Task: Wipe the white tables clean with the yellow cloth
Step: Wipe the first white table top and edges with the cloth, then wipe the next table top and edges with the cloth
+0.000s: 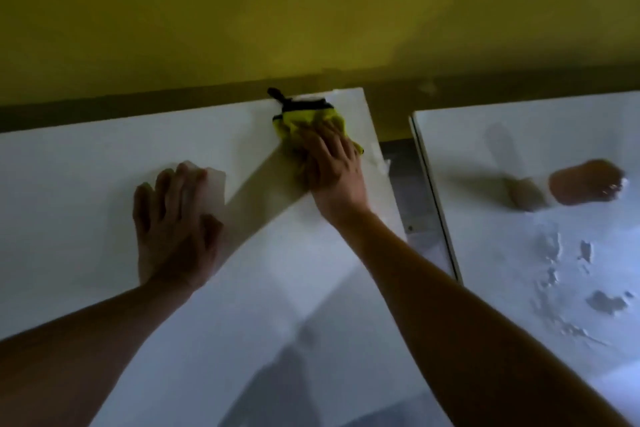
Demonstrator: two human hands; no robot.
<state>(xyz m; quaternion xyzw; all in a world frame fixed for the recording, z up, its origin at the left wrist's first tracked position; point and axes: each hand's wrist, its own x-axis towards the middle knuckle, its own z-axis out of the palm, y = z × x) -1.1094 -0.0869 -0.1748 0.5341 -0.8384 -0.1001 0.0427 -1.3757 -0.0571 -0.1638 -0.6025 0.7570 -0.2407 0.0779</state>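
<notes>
The yellow cloth (pixel 304 125), edged in black with a black loop, lies bunched near the far right corner of the left white table (pixel 86 156). My right hand (pixel 332 166) presses flat on the cloth with fingers spread. My left hand (pixel 173 218) rests palm down on the same table, fingers straight, nearer to me and to the left. A second white table (pixel 519 135) stands to the right across a narrow gap; white smears and crumbly residue (pixel 571 274) mark its surface.
A yellow wall (pixel 311 10) runs right behind both tables. A brown round object (pixel 585 185), blurred, sits on the right table toward the back. Grey floor (pixel 405 191) shows in the gap between the tables.
</notes>
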